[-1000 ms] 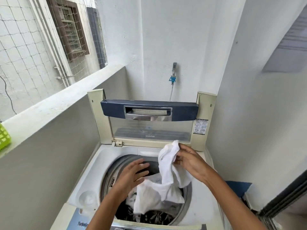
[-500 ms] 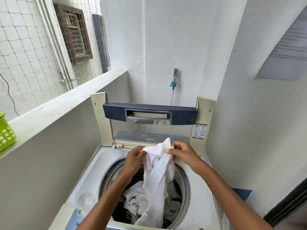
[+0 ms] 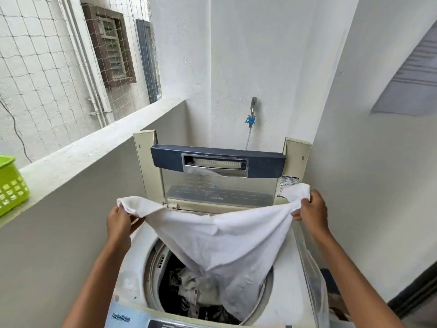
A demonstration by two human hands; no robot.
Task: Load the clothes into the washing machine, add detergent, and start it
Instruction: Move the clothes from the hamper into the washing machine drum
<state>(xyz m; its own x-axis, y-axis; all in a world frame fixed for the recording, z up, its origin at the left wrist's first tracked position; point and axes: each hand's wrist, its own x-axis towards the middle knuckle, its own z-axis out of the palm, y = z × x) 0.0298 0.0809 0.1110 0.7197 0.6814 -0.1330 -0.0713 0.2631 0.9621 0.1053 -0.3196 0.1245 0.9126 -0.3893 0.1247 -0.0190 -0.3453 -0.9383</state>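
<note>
A white top-loading washing machine (image 3: 132, 278) stands below me with its folded lid (image 3: 217, 162) raised at the back. I hold a white cloth (image 3: 220, 242) stretched wide above the drum opening. My left hand (image 3: 120, 223) grips its left corner and my right hand (image 3: 309, 209) grips its right corner. The cloth's lower part hangs down into the drum. Dark and pale clothes (image 3: 189, 287) lie inside the drum, partly hidden by the cloth.
A green plastic basket (image 3: 10, 185) sits on the concrete ledge (image 3: 78, 157) to the left. A tap with a blue fitting and hose (image 3: 251, 119) is on the wall behind the machine. Walls stand close on the left and right.
My hands have moved apart, spreading the bunched white cloth out wide above the drum. Earlier both hands held it together near the middle.
</note>
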